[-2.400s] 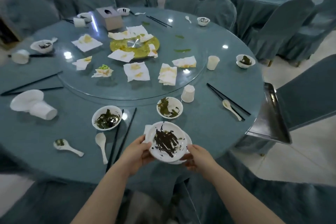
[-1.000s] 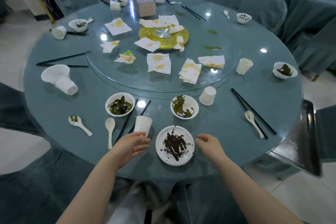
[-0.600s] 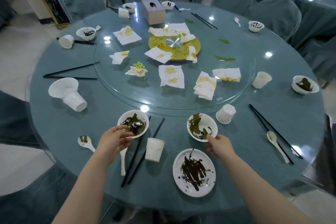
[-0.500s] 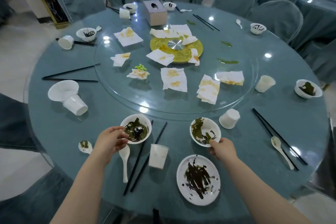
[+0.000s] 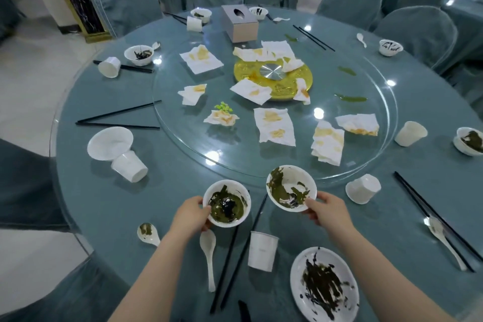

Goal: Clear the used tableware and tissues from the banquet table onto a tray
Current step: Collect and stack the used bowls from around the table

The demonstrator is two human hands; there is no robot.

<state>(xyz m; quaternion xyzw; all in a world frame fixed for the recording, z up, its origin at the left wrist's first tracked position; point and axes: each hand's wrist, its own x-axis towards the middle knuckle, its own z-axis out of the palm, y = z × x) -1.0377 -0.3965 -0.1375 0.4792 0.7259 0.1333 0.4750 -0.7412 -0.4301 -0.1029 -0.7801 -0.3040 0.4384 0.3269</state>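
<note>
L hand [image 5: 192,214] grips rim of green-smeared bowl [image 5: 226,202] at table's [image 5: 104,204] 7 o'clock; chopsticks [image 5: 224,269] & upright cup [image 5: 262,249] sit btwn the arms. 2nd bowl [image 5: 291,188], tilted, at 6 o'clock by turntable [image 5: 235,159] edge, rim pinched by R hand [image 5: 328,213]. Dirty plate [image 5: 324,287] at 5 o'clock.

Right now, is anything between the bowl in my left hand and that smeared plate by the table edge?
Yes. An upright paper cup stands between the bowl in the left hand and the plate, with black chopsticks lying just left of it. Carried higher, the bowl should clear both.
</note>
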